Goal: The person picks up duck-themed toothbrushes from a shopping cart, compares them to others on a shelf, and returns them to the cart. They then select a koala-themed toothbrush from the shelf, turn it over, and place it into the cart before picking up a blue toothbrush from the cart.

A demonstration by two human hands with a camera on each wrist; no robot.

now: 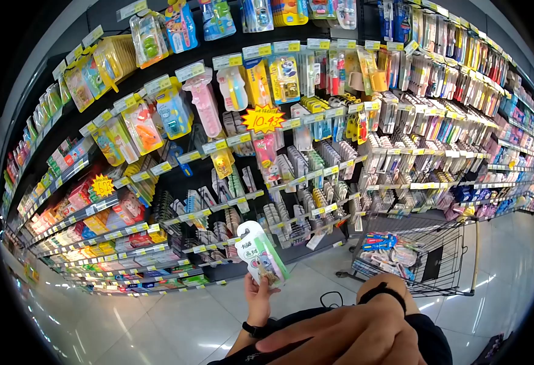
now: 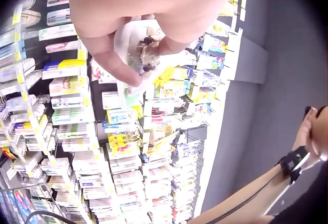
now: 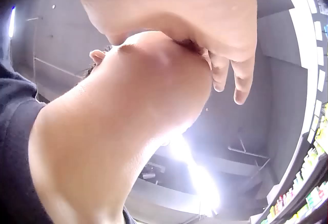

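Note:
My left hand point(image 1: 264, 286) is raised in front of the shelves and pinches the lower end of a white and green blister pack point(image 1: 259, 250) that holds a small toothbrush. In the left wrist view the thumb and fingers point(image 2: 110, 62) curl round the same blister pack point(image 2: 139, 47). My right hand point(image 1: 334, 336) lies flat on my left forearm point(image 1: 249, 344) with its fingers stretched out, and a black strap point(image 1: 381, 291) circles its wrist. The right wrist view shows its fingers point(image 3: 241, 78) draped over the left forearm point(image 3: 128, 131), holding nothing.
Shop shelving point(image 1: 316, 152) hung with toothbrush packs and yellow price tags fills the view ahead, with a starburst price sign point(image 1: 263, 118). A black wire trolley point(image 1: 428, 255) with a few packs stands at the right on the pale tiled floor point(image 1: 157, 316).

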